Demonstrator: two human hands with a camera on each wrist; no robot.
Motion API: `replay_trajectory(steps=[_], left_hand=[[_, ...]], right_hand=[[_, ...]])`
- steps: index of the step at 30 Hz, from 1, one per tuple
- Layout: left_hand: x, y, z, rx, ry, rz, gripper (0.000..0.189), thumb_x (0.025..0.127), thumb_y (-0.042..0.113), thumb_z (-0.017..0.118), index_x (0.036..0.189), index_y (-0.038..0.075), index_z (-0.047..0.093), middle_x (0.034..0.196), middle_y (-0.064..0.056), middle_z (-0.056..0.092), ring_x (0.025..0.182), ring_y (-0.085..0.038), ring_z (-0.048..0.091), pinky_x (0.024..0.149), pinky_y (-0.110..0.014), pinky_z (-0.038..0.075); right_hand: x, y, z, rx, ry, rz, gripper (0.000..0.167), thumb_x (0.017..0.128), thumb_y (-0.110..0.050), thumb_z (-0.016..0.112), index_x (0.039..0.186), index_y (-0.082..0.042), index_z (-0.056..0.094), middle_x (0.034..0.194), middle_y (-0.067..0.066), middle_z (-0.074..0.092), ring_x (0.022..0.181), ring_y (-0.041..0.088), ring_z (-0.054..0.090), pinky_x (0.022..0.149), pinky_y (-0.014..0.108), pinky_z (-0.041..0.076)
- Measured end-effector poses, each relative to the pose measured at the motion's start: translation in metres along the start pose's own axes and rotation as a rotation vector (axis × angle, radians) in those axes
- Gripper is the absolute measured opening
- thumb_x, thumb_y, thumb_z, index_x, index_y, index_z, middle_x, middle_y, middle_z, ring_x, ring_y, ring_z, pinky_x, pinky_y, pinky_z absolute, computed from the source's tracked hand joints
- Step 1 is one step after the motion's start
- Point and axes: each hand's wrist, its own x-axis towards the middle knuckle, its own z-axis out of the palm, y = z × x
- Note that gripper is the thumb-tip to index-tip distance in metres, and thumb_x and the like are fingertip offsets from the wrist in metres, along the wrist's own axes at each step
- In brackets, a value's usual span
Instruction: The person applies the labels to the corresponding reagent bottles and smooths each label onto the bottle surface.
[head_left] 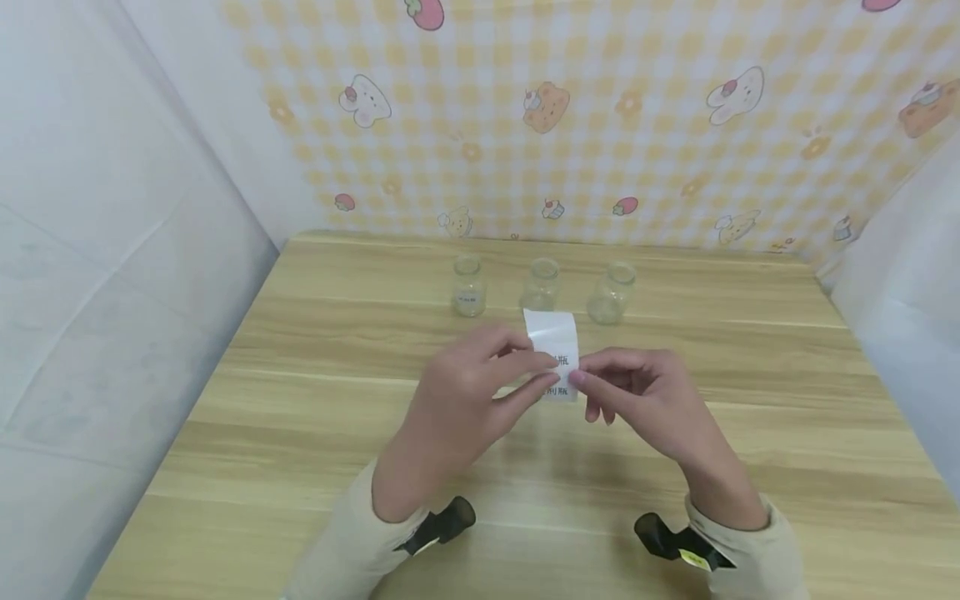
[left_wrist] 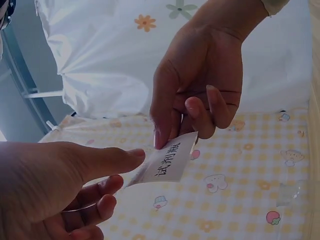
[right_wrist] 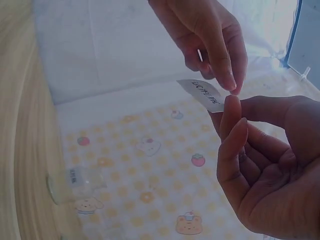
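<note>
Left hand [head_left: 472, 383] and right hand [head_left: 652, 400] pinched a white printed paper sheet [head_left: 553, 331], seemingly mid-peel (clear glass jars [head_left: 469, 293] stood far); the next move likely needed clean separation.

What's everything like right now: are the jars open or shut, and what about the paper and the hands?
Left jar: standing, no lid, label on its front.
Middle jar: standing, no lid; I can't make out any label.
Right jar: standing, no lid, no label showing.
Label sheet: held between both hands, slightly curved, printed.
Left hand: pinching the label sheet.
Right hand: pinching the label sheet's edge.
</note>
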Motion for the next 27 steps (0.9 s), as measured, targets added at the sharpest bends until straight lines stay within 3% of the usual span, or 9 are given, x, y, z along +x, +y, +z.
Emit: replay_trajectory(steps=[6,10,19,27], left_hand=[[0.0018,-0.0018,0.0051,0.015,-0.063,0.048,0.011,0.087,0.012,0.085,0.097,0.009,0.082,0.094,0.0,0.073,0.084,-0.013,0.066,0.077,-0.019,0.052],[0.0033,-0.0026,0.0069,0.01,-0.085,0.077,0.01,0.089,0.013,0.083,0.098,0.009,0.081,0.094,0.001,0.076,0.086,-0.013,0.068,0.083,-0.021,0.053],[0.0032,-0.0027,0.0071,0.015,-0.102,0.074,0.008,0.09,0.013,0.082,0.097,0.008,0.081,0.092,0.002,0.077,0.085,-0.013,0.068,0.082,-0.021,0.053],[0.0034,-0.0044,0.0082,0.011,-0.11,0.09,0.008,0.09,0.013,0.082,0.097,0.008,0.082,0.092,0.002,0.078,0.082,-0.012,0.065,0.076,-0.02,0.051]], right_hand=[[-0.0007,-0.001,0.0014,0.018,-0.005,-0.048,0.009,0.095,0.002,0.07,0.1,-0.003,0.077,0.066,0.004,0.067,0.057,0.018,0.063,0.048,0.028,0.044],[-0.0011,-0.0013,0.0016,0.006,-0.004,-0.06,0.01,0.095,0.002,0.071,0.1,-0.003,0.077,0.069,0.005,0.069,0.057,0.017,0.063,0.051,0.028,0.047],[-0.001,-0.0003,0.0018,-0.014,-0.018,-0.122,0.014,0.095,0.004,0.071,0.1,-0.006,0.079,0.081,-0.001,0.071,0.058,0.015,0.063,0.043,0.028,0.04],[-0.0016,0.0018,0.0007,0.038,-0.044,-0.152,0.015,0.093,0.008,0.07,0.098,-0.004,0.079,0.085,0.008,0.071,0.06,0.016,0.061,0.048,0.027,0.045]])
